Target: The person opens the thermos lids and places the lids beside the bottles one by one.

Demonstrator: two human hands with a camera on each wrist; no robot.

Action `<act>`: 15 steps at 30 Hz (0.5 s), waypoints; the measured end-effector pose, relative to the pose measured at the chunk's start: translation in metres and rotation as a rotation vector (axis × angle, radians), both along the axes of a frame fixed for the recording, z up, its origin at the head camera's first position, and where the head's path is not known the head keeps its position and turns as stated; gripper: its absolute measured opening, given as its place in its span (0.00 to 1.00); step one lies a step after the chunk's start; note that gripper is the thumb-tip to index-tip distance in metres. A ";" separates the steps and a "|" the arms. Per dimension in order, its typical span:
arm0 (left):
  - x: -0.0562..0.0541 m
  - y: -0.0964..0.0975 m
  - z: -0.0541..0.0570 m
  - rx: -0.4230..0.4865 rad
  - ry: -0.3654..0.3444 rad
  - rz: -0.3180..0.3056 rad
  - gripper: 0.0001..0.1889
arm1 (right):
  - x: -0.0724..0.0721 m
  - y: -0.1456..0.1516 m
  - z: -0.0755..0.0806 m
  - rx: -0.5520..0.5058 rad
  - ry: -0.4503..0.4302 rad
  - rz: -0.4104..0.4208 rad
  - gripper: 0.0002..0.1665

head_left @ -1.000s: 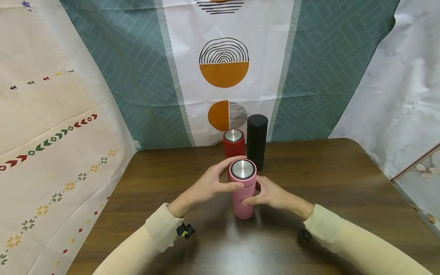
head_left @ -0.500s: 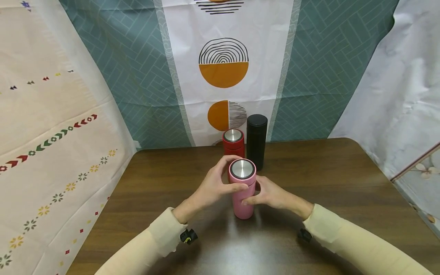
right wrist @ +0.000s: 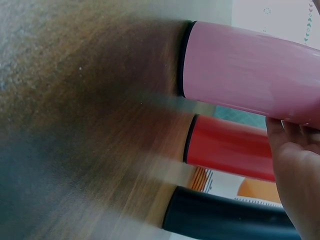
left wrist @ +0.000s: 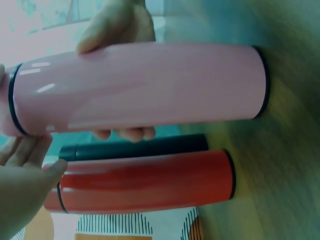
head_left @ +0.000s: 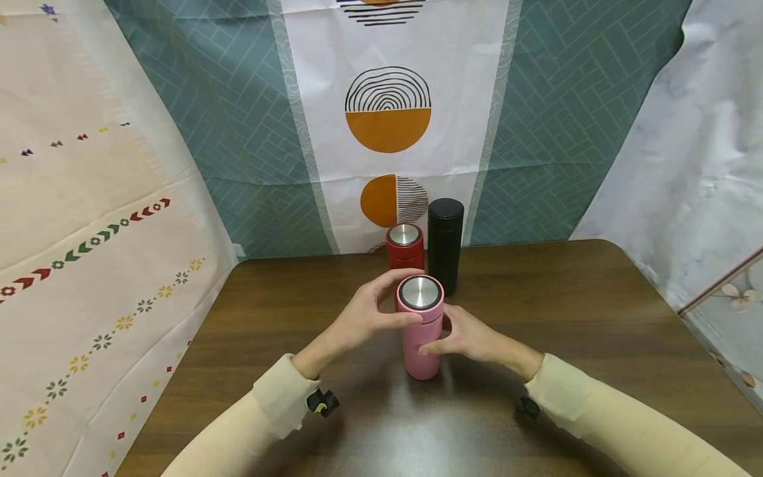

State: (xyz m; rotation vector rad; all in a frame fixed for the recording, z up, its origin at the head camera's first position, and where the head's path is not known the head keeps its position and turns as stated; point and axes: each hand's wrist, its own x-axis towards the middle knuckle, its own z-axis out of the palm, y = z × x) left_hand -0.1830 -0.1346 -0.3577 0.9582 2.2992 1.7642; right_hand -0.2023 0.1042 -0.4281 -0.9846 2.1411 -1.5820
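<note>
A pink thermos bottle (head_left: 422, 364) with a brushed-metal top stands upright in the middle of the head view. My left hand (head_left: 365, 317) grips its lid (head_left: 420, 293) from the left, thumb on the near side and fingers around the back. Lower down, my right hand (head_left: 477, 336) holds the bottle's body from the right, its thumb across the front. The right fingers pass behind the bottle and reappear at its far side in the left wrist view. I cannot tell whether the base touches the table.
Close behind stand a red thermos bottle (head_left: 405, 253), partly covered by my left hand, and a taller black bottle (head_left: 445, 248). All are over a dark wooden table (head_left: 536, 298). A patterned cloth (head_left: 387, 132) hangs behind the table's far edge.
My left hand swung slightly right around the lid half a second ago, its thumb sliding across the front, and is now back toward the left. The right hand and bottle look unmoved.
</note>
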 end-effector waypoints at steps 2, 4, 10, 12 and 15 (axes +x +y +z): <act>0.002 0.003 -0.002 0.028 -0.002 0.024 0.33 | 0.000 0.000 0.000 -0.004 -0.002 0.000 0.38; 0.003 0.006 -0.003 0.041 -0.008 0.041 0.34 | 0.000 0.000 0.001 -0.008 -0.004 0.001 0.38; 0.002 0.006 -0.002 -0.012 -0.022 0.000 0.38 | -0.001 0.000 0.000 -0.008 0.018 0.002 0.37; 0.001 0.002 0.000 -0.034 -0.027 -0.040 0.39 | -0.001 -0.001 0.000 -0.004 0.020 -0.001 0.36; -0.001 -0.003 0.003 -0.069 -0.042 -0.077 0.38 | -0.001 0.000 -0.001 -0.004 0.011 0.000 0.37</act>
